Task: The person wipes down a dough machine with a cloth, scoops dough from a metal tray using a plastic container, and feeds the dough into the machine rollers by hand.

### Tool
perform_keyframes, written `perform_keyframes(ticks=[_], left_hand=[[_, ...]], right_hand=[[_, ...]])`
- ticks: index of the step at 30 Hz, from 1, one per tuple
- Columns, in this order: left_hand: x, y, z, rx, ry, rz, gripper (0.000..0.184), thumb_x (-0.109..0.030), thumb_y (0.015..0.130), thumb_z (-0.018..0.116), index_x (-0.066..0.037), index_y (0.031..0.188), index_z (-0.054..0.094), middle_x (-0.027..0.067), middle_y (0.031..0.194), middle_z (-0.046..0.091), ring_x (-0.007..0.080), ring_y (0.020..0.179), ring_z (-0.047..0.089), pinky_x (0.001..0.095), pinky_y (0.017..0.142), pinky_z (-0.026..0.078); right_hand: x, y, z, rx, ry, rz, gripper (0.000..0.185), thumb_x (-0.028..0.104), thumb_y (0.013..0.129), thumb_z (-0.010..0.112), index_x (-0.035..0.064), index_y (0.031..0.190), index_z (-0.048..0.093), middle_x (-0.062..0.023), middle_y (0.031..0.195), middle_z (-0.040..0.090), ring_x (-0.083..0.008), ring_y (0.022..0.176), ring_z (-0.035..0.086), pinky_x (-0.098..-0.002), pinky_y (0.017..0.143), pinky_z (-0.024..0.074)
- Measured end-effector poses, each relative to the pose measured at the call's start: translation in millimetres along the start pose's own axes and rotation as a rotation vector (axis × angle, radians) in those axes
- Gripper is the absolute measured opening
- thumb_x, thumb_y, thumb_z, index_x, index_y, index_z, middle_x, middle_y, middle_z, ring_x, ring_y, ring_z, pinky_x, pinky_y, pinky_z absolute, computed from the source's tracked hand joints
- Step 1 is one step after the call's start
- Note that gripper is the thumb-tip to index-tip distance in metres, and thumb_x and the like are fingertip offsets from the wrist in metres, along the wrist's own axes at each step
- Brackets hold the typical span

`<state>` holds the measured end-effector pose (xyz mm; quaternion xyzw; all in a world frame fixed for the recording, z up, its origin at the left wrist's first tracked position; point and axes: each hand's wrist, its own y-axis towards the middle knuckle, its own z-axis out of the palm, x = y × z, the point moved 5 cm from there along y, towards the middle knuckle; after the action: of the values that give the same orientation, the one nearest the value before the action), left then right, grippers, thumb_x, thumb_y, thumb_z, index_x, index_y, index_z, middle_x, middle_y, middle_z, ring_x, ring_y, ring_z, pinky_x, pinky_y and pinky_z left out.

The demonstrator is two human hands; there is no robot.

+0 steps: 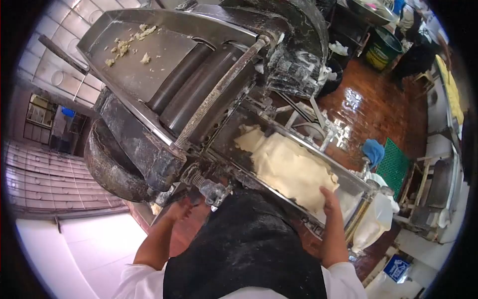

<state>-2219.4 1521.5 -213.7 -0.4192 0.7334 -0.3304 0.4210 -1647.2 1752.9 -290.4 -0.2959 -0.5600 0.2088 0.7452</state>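
Observation:
A large slab of pale dough (294, 172) lies in the metal tray (348, 197) below the rollers of a dough sheeter. At the slab's near right edge is my right hand (330, 202), its fingers stretched out and seemingly touching the dough. My left hand (180, 209) hangs below the machine's side, near a flour-crusted bolt (211, 192), with its fingers apart and nothing in them. Two dark rollers (199, 84) sit above the tray. Scraps of dough (123, 48) are scattered on the sloping metal feed pan (169, 55).
A heavy round machine part (112, 159) juts out at left. On the right stand a translucent plastic jug (376, 222), a blue cloth (372, 152) and a green perforated mat (393, 167). A dark green bin (383, 47) and another person (418, 55) are farther back on the wet red floor.

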Motion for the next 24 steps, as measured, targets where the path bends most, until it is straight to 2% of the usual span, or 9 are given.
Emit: perform_keyframes(ticks=[5, 8, 10, 12, 15, 17, 19, 21, 24], left_hand=[[-14, -12, 4, -0.017, -0.003, -0.003, 0.037, -0.034, 0.088, 0.056, -0.007, 0.111, 0.063, 0.01, 0.081, 0.065, 0.0186, 0.063, 0.062, 0.0326, 0.054, 0.051], [-14, -24, 3, -0.058, -0.002, -0.014, 0.04, -0.037, 0.086, 0.058, -0.007, 0.112, 0.061, 0.0091, 0.077, 0.064, 0.0169, 0.06, 0.061, 0.0309, 0.052, 0.05], [4, -24, 6, -0.051, 0.0, -0.022, 0.042, -0.039, 0.086, 0.059, -0.007, 0.113, 0.061, 0.0087, 0.076, 0.065, 0.0167, 0.059, 0.061, 0.0305, 0.05, 0.05], [28, -13, 8, -0.019, -0.007, -0.043, 0.042, -0.037, 0.085, 0.06, -0.009, 0.116, 0.061, 0.0093, 0.078, 0.066, 0.0179, 0.06, 0.062, 0.0314, 0.05, 0.051], [24, -20, 9, 0.016, 0.049, -0.104, 0.045, -0.04, 0.084, 0.06, -0.006, 0.114, 0.061, 0.0123, 0.089, 0.066, 0.0207, 0.069, 0.064, 0.0343, 0.057, 0.054], [12, -22, 8, 0.079, 0.174, 0.154, 0.046, -0.042, 0.084, 0.059, -0.005, 0.112, 0.061, 0.0126, 0.087, 0.065, 0.0211, 0.07, 0.064, 0.0342, 0.057, 0.054], [17, -12, 12, 0.115, 0.188, 0.24, 0.046, -0.042, 0.084, 0.06, -0.004, 0.109, 0.062, 0.0126, 0.084, 0.065, 0.0212, 0.07, 0.064, 0.0341, 0.057, 0.054], [33, 11, 13, 0.126, 0.117, 0.149, 0.045, -0.042, 0.083, 0.061, -0.003, 0.107, 0.062, 0.0123, 0.082, 0.065, 0.0212, 0.069, 0.064, 0.034, 0.056, 0.053], [54, 32, 11, 0.066, -0.193, 0.034, 0.03, -0.028, 0.083, 0.063, -0.008, 0.106, 0.064, 0.0088, 0.082, 0.065, 0.018, 0.061, 0.063, 0.0311, 0.049, 0.051]], right_hand=[[17, -32, -64, -0.091, -0.157, 0.03, 0.042, 0.017, 0.078, 0.067, -0.0015, 0.114, 0.06, -0.0096, 0.1, 0.065, -0.023, 0.085, 0.063, -0.0349, 0.074, 0.0495], [22, -6, -134, -0.402, -0.959, -0.052, 0.046, 0.022, 0.072, 0.068, -0.0074, 0.106, 0.062, -0.0221, 0.093, 0.066, -0.0325, 0.088, 0.063, -0.0403, 0.079, 0.0469], [71, -32, -115, -0.452, -1.208, -0.382, 0.041, 0.021, 0.077, 0.065, -0.0047, 0.108, 0.061, -0.0214, 0.1, 0.064, -0.0326, 0.089, 0.062, -0.0392, 0.083, 0.0459], [92, -31, -132, -0.487, -0.867, -0.652, 0.035, 0.016, 0.081, 0.063, -0.0028, 0.11, 0.06, -0.0174, 0.1, 0.064, -0.0284, 0.087, 0.062, -0.0363, 0.081, 0.0469], [138, -64, -137, -0.662, -0.823, -0.721, 0.03, 0.01, 0.08, 0.061, -0.0015, 0.109, 0.06, -0.0129, 0.097, 0.065, -0.0235, 0.084, 0.062, -0.0324, 0.079, 0.0475], [145, -75, -144, -0.725, -0.978, -0.692, 0.027, 0.01, 0.079, 0.061, -0.0006, 0.104, 0.062, -0.0114, 0.093, 0.065, -0.0224, 0.081, 0.061, -0.0322, 0.078, 0.0477], [140, -78, -148, -0.735, -0.964, -0.777, 0.02, 0.009, 0.077, 0.059, 0.0004, 0.095, 0.063, -0.0072, 0.085, 0.064, -0.0182, 0.075, 0.058, -0.0309, 0.072, 0.0471], [116, -78, -131, -0.641, -0.874, -0.697, 0.018, 0.009, 0.075, 0.062, 0.0015, 0.091, 0.064, -0.0021, 0.076, 0.059, -0.0121, 0.07, 0.052, -0.026, 0.067, 0.0444], [79, -102, -96, -0.624, -0.951, -0.687, 0.02, 0.009, 0.074, 0.065, 0.0012, 0.092, 0.064, -0.0051, 0.081, 0.061, -0.0151, 0.073, 0.057, -0.028, 0.071, 0.0466]])
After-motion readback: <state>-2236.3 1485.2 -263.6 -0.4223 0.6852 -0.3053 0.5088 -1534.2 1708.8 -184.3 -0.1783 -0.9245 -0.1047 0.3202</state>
